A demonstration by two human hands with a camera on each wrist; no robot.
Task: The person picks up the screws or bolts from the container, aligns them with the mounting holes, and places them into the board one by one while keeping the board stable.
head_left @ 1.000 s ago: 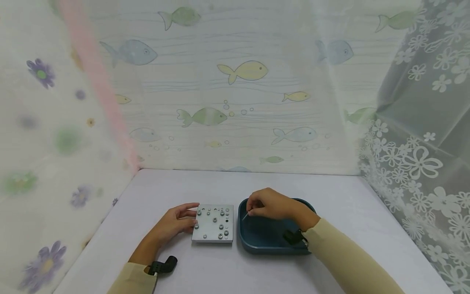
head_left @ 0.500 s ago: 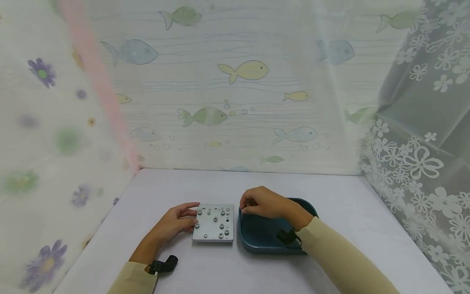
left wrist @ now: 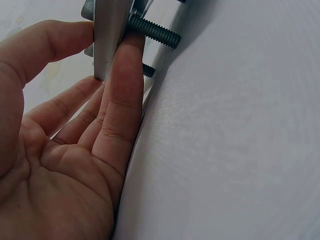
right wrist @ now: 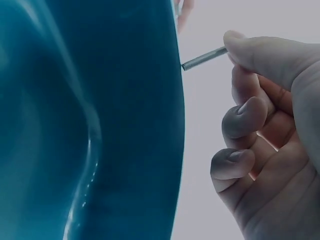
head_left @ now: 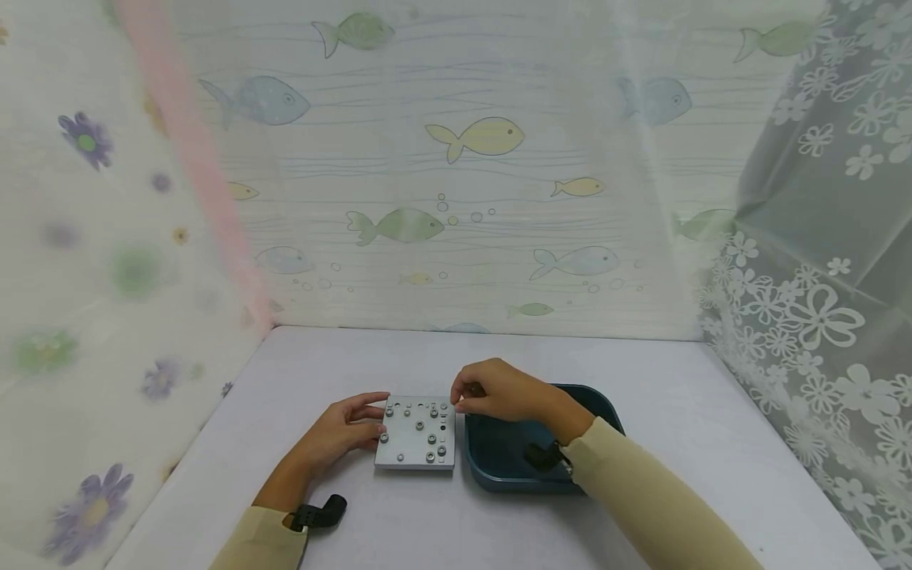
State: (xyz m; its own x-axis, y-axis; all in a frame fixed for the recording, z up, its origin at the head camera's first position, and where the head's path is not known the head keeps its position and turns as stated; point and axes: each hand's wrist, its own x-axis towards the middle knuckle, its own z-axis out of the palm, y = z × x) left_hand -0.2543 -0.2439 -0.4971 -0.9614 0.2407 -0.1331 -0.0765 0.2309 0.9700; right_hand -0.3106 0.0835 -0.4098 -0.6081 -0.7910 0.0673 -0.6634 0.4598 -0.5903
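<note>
My left hand [head_left: 342,431] grips the left edge of a square silver metal plate [head_left: 404,442]. Several socket-head screws stand in its top face. In the left wrist view the thumb presses the face of the plate [left wrist: 107,40] with the screw heads, and a finger lies on the opposite side beside a threaded screw end [left wrist: 159,33]. Over the plate's far right corner is my right hand [head_left: 502,389]. Its thumb and forefinger pinch a thin metal pin [right wrist: 204,58], clearest in the right wrist view; the end inside the fingers is hidden.
A dark teal tray [head_left: 513,483] stands just right of the plate, partly beneath the right forearm. Both rest on a white table [head_left: 342,360]. Behind the table hangs a fish-print curtain [head_left: 484,198], with flowered curtains at either side.
My right hand has moved left from inside the tray to the plate's far right corner, with the pin in its fingers. The left hand keeps its hold on the plate.
</note>
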